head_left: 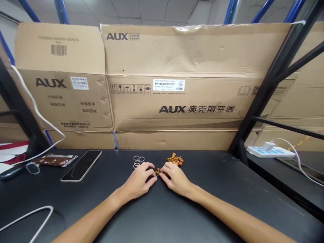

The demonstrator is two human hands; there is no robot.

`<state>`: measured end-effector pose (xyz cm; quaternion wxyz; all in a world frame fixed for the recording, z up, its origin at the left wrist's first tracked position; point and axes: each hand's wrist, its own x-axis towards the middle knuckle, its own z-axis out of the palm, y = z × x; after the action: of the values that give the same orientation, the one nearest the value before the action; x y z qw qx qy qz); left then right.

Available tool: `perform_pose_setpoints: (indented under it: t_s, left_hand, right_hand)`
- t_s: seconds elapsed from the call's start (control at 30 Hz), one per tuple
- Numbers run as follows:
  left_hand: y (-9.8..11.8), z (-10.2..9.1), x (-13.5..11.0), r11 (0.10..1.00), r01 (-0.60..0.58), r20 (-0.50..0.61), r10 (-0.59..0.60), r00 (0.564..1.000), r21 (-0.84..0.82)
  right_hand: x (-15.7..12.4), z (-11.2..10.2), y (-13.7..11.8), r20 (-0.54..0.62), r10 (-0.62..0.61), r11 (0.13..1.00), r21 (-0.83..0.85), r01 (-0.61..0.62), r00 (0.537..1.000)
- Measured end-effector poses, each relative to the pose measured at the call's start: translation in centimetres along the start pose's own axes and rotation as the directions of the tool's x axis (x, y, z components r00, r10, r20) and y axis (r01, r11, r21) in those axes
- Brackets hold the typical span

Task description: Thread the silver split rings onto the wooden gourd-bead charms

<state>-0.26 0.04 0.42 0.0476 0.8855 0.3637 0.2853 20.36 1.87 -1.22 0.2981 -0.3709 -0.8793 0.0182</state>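
My left hand (pixel 141 179) is closed in a pinch at a thin metal ring (pixel 156 174), of which only a small arc shows. Facing it, my right hand (pixel 177 179) pinches a yellow-brown cord (pixel 158 170) that meets the ring between my fingertips. What else lies under the right fingers is hidden. Just beyond my right hand is a small pile of brown wooden bead pendants (pixel 176 159) with cords. Several loose metal split rings (pixel 138 161) lie on the black table beyond my left hand.
A phone (pixel 81 166) lies left, beside a brown wrapped packet (pixel 56 160). White cables (pixel 37 216) cross the left side. Cardboard panels (pixel 172 101) stand along the back edge of the black table (pixel 162 216). A power strip (pixel 270 152) sits beyond the right black frame post.
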Motion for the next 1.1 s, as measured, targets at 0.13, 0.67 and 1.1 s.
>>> perform_pose_setpoints:
  t_s: [0.13, 0.67, 1.1]
  left_hand:
    - [-0.05, 0.15, -0.05, 0.999, -0.010, -0.003, 0.010, 1.000, 0.044]
    - [0.21, 0.15, 0.10, 0.998, -0.062, 0.002, 0.062, 0.998, -0.002]
    - [0.22, 0.23, 0.06, 0.998, -0.063, -0.019, 0.063, 0.998, 0.016]
  right_hand:
    - [-0.12, -0.20, -0.46, 0.055, -0.076, 0.997, 0.024, 0.075, 0.996]
    - [0.23, -0.15, -0.06, 0.018, 0.001, 0.999, 0.054, -0.002, 1.000]
    - [0.07, -0.39, -0.33, 0.042, -0.053, 0.997, 0.052, 0.051, 0.998]
